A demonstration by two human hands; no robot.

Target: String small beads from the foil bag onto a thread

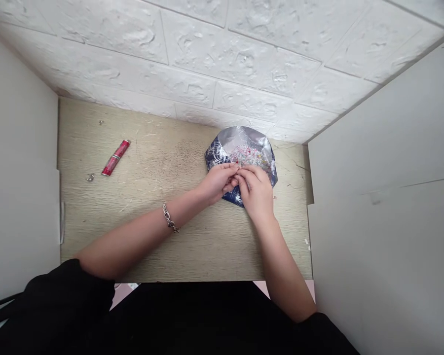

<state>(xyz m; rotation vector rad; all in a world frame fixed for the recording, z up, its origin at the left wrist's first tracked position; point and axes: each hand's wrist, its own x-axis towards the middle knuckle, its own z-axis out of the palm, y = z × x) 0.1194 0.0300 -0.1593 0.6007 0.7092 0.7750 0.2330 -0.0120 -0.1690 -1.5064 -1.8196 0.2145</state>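
Observation:
A blue patterned bowl (216, 153) with a silvery inside stands at the back of the wooden table (151, 231). It holds a heap of small pink and pale beads (249, 155). My left hand (216, 182) and my right hand (257, 192) meet at the bowl's near rim, fingertips pinched together over the beads. Whatever they pinch is too small to make out. A chain bracelet (169, 218) sits on my left wrist.
A red tube (115, 157) lies at the table's back left, with two small metal bits (91, 177) near it. White panels close in the left and right sides. A white brick-pattern wall (214, 64) runs behind the table.

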